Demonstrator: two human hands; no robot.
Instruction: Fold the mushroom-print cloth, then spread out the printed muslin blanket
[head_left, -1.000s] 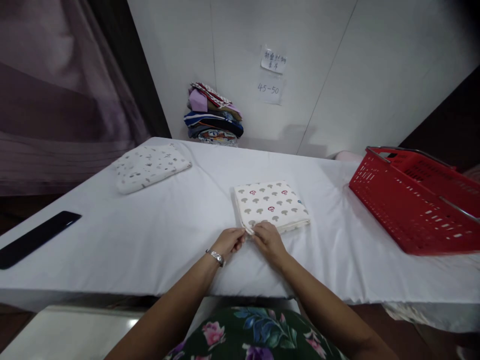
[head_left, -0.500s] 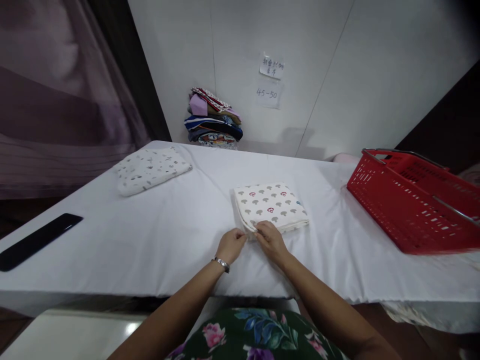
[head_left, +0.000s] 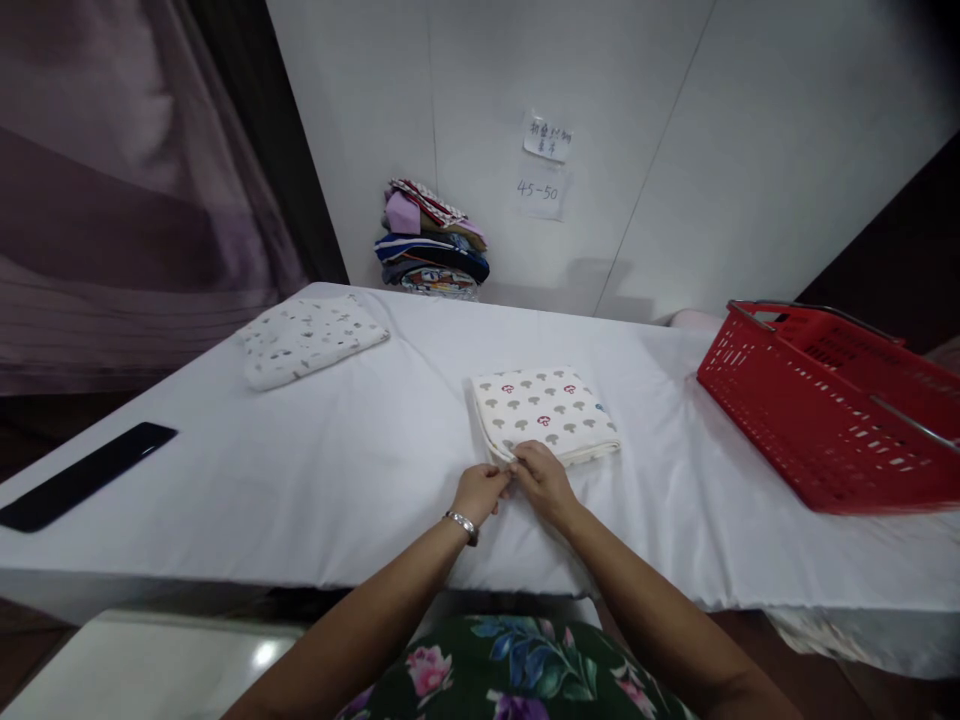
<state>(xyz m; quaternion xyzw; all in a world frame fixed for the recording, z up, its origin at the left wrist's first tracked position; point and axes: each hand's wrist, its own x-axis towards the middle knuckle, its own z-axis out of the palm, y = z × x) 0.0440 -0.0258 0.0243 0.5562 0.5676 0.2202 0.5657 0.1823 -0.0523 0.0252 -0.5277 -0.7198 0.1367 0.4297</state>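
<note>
A folded cream cloth (head_left: 551, 408) printed with grey, red and blue mushrooms lies flat on the white-covered table (head_left: 337, 470). At its near left corner, my right hand (head_left: 544, 480) pinches the layered edge between thumb and fingers. Close beside it, my left hand (head_left: 481, 492) has its fingertips pressed together at the same corner, nearly touching the right. My fingers hide the corner itself. A bracelet (head_left: 463, 526) circles my left wrist.
Another folded white cloth (head_left: 315, 340) with grey prints lies at the far left. A black flat object (head_left: 86, 477) is near the left edge. A red basket (head_left: 832, 420) stands at the right. Folded fabrics (head_left: 433, 240) are stacked by the wall, near paper notes (head_left: 543, 190).
My left hand has shifted slightly right, up to the cloth's corner beside my right hand. The right hand keeps its pinch. The whole view has shifted a little.
</note>
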